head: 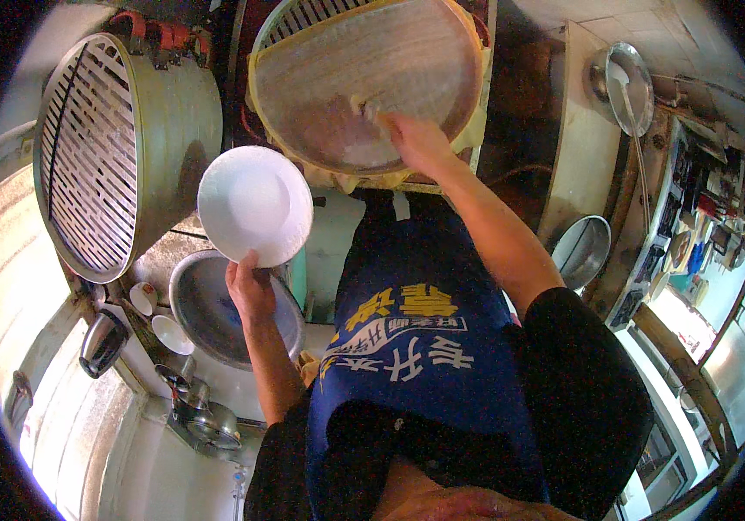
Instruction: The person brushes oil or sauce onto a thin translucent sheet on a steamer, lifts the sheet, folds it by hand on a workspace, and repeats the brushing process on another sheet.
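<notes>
A round white plate [258, 205] is tilted up in my left hand [252, 286], with the thumb over its near rim. No food shows on it. My right hand [414, 140] reaches over a large round steamer tier [476, 117] in front of me. At its fingertips is a small pale thing [366, 107], too blurred to name or to tell whether it is gripped. A damp-looking brownish sheet [320, 84] spans most of the tier, and yellowish cloth [346, 181] hangs over the near rim. Slots of a grate [307, 19] show at the tier's far left.
Another metal steamer tier [177, 124] with a slotted base stands on its side at left. Below it are a large grey basin [200, 312], white bowls [170, 333] and a steel thermos [104, 343]. At right lie a long-handled ladle [632, 111] and a metal pan [584, 251].
</notes>
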{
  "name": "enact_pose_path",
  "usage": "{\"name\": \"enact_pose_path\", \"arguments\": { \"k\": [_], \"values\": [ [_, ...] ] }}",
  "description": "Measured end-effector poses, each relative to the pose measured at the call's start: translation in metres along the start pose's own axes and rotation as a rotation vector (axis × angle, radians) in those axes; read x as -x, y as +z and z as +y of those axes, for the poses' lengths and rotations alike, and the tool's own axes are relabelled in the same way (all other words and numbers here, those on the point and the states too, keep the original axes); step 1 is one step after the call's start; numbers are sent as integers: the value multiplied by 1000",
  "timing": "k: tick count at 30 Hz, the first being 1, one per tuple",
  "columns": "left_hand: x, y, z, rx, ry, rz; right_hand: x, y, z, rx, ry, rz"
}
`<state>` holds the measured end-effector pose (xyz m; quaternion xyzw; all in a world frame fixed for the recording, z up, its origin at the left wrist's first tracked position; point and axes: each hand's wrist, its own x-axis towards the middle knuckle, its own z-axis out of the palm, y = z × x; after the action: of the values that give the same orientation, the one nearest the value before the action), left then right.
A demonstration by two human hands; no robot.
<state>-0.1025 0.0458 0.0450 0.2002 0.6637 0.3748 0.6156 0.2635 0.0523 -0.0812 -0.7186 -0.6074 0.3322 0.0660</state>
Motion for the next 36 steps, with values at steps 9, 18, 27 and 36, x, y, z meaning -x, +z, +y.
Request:
{"name": "enact_pose_path", "arguments": {
  "k": [9,18,27,36],
  "values": [
    [-4,0,-5,10,-8,-56,42,-15,15,-1,176,-84],
    [-2,17,-4,-26,-32,-71,48,-20,21,59,90,-225],
    [1,28,-9,-48,-26,-97,40,-121,99,129,380,119],
    [17,55,-8,2,11,-82,33,-128,105,240,381,195]
  ]
}}
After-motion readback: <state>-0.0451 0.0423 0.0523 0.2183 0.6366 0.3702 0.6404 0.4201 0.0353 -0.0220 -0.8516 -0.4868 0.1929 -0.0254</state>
